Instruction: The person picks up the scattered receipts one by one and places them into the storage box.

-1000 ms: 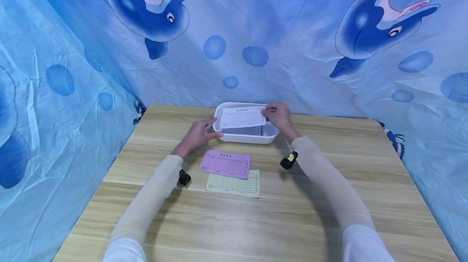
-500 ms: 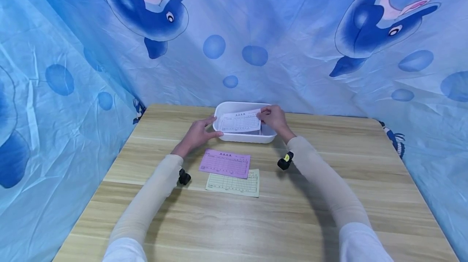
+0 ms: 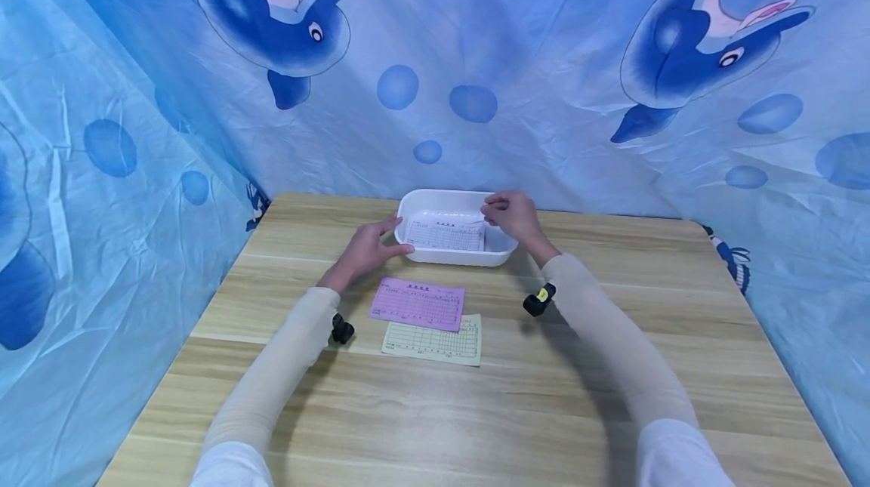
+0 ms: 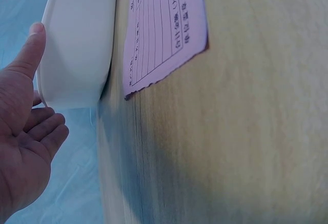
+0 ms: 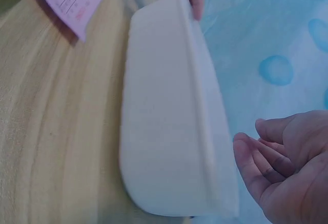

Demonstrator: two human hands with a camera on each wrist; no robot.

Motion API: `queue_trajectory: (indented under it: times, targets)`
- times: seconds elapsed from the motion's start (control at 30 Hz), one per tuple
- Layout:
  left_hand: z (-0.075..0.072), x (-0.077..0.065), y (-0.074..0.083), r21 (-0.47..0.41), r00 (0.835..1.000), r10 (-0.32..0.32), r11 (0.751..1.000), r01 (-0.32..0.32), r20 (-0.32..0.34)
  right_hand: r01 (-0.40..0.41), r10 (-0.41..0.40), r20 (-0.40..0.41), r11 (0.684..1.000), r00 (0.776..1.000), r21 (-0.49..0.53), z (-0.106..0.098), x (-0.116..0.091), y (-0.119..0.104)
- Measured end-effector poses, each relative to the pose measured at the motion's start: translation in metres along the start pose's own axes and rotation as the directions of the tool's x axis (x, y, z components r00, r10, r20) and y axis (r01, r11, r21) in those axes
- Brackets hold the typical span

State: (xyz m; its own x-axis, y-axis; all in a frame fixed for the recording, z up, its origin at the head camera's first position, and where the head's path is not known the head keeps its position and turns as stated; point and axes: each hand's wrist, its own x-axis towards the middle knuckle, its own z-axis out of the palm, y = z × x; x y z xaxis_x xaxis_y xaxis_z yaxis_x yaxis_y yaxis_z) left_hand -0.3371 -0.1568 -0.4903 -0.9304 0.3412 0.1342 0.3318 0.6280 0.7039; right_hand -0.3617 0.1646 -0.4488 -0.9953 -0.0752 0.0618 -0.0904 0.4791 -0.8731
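A white plastic tray (image 3: 462, 257) stands at the back of the table in the head view. Inside it lies a white printed slip (image 3: 445, 236), seemingly on top of a dark sheet seen earlier but now covered. My left hand (image 3: 365, 249) grips the tray's left end, thumb at the front rim and fingers round the end. Over the tray's right rim hovers my right hand (image 3: 515, 217); its fingers are loosely bent with nothing between them, as the right wrist view also shows. A purple slip (image 3: 418, 304) lies in front of the tray, overlapping a pale green slip (image 3: 433, 342).
The wooden table (image 3: 578, 426) extends around the tray and slips. Behind it hangs a blue curtain (image 3: 544, 41) with dolphins, close to the tray's far side. Black wrist cameras (image 3: 539, 300) sit on both forearms.
The white slip has gone down into the tray and lies flat there. My right hand has let go of it and drawn slightly back to the right. The left hand stays put.
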Motion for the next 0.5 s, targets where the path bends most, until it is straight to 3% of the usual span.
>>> queue_trajectory:
  times: [0.2, 0.5]
  targets:
    - [0.000, 0.000, -0.001, 0.001, 1.000, 0.003, 1.000, -0.003, 0.000, 0.066, -0.066, 0.031, 0.998, 0.997, 0.015, -0.013, -0.018, -0.012]
    - [0.000, 0.000, 0.000, 0.001, 1.000, 0.015, 1.000, -0.015, -0.002, 0.185, -0.183, 0.033, 0.980, 0.982, -0.070, -0.017, -0.061, -0.024]
